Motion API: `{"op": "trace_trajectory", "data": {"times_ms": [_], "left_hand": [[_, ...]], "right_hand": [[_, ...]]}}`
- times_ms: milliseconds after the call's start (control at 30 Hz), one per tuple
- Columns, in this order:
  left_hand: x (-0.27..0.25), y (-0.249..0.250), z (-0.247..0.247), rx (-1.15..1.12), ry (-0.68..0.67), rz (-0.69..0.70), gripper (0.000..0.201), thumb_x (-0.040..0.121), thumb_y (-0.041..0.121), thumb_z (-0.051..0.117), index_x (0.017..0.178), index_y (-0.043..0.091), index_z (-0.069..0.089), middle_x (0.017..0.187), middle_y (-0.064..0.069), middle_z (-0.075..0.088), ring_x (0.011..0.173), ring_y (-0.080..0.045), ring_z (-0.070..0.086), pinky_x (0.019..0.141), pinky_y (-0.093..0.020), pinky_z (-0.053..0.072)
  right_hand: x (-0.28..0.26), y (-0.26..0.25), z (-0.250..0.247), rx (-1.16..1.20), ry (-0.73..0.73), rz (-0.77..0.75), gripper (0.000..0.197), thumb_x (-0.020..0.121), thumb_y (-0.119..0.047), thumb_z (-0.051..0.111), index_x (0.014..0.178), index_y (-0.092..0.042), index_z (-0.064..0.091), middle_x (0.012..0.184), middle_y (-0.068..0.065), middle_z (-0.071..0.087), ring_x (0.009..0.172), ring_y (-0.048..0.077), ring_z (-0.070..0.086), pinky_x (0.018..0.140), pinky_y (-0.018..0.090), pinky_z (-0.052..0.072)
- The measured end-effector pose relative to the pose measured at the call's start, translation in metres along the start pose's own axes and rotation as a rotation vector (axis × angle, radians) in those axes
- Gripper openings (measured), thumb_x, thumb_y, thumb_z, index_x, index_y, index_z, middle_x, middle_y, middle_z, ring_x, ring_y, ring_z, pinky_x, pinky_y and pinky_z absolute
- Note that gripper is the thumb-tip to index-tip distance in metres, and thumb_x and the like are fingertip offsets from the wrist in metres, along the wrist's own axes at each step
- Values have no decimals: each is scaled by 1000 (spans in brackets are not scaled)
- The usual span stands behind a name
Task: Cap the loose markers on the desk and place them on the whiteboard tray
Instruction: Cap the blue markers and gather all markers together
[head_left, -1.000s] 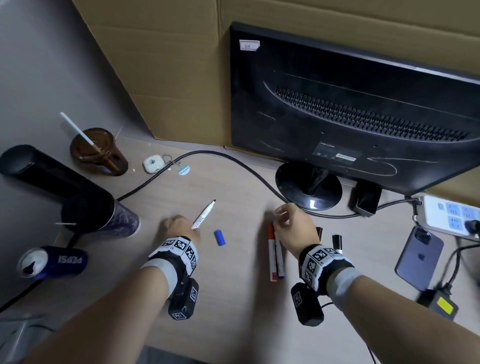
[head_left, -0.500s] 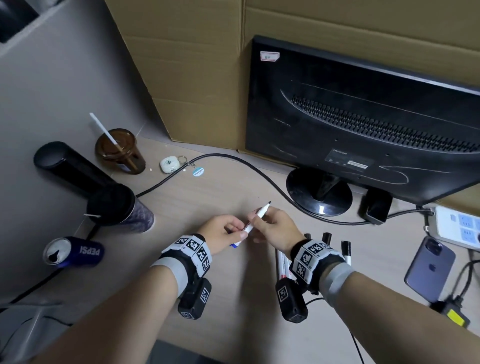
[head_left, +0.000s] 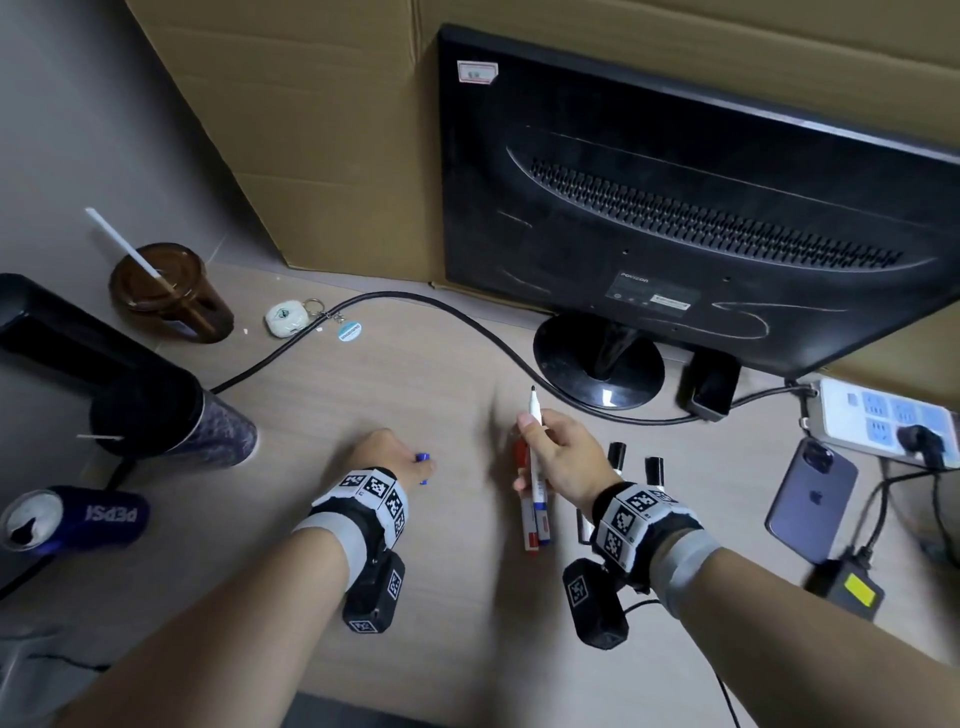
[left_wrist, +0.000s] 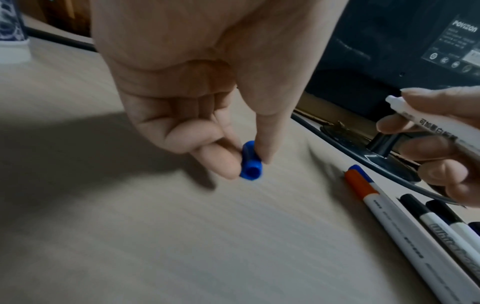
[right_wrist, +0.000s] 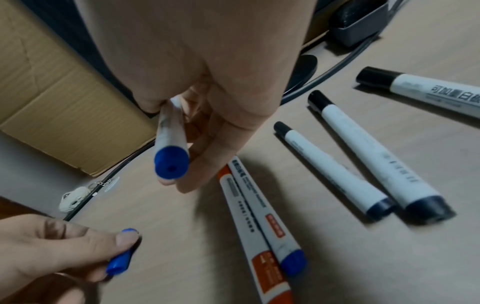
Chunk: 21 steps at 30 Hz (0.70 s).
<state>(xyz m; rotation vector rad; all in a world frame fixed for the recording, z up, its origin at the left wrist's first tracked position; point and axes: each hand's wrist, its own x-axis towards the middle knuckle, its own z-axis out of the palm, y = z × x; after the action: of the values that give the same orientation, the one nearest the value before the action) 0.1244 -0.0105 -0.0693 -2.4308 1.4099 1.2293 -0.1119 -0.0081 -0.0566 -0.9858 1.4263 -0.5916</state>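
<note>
My left hand (head_left: 413, 467) pinches a small blue cap (head_left: 423, 460) between thumb and forefinger, low over the desk (head_left: 441, 597); the left wrist view shows the blue cap (left_wrist: 250, 162) with its opening facing the camera. My right hand (head_left: 540, 452) holds an uncapped white marker (head_left: 535, 415) with its dark tip pointing away, and its blue rear end shows in the right wrist view (right_wrist: 171, 162). Under that hand lie a red marker (right_wrist: 257, 246) and a blue marker (right_wrist: 275, 226), side by side and capped. Black-capped markers (right_wrist: 335, 170) lie further right.
A monitor (head_left: 701, 208) on a round stand (head_left: 597, 364) and a cardboard box (head_left: 311, 130) close off the back. A black cable (head_left: 415, 301) crosses the desk. A dark tumbler (head_left: 171, 415), Pepsi can (head_left: 78, 517) and brown cup (head_left: 166, 291) stand left; a phone (head_left: 810, 499) and power strip (head_left: 883, 421) right.
The marker has passed from my left hand to my right, which now holds it tip outward. My left hand has dropped to the desk and pinched the blue cap.
</note>
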Motion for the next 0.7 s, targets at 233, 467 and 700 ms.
{"op": "trace_trajectory", "data": {"times_ms": [233,467,700], "left_hand": [[-13,6,-4,-117,-12,142,17,75,38,76,77,25,67,71,6,72,62,-24,68,65,-23,54],[-49,20,-30,-211,12,380,22,77,20,79,86,36,68,73,7,70,72,-15,68,69,-24,54],[-80,36,-41,-224,44,504,29,79,3,75,86,31,70,78,6,64,72,-15,64,72,-23,54]], "right_hand": [[-14,-17,-8,-80,-16,-36,35,105,-46,55,113,-15,68,75,13,58,51,29,66,47,34,53],[-26,-35,-23,-385,-112,-194,26,103,-35,63,114,-18,79,91,-15,71,74,-11,61,73,5,44],[-49,-56,-42,-474,-154,-249,31,104,-42,59,96,-21,79,92,-11,70,88,6,60,93,28,48]]}}
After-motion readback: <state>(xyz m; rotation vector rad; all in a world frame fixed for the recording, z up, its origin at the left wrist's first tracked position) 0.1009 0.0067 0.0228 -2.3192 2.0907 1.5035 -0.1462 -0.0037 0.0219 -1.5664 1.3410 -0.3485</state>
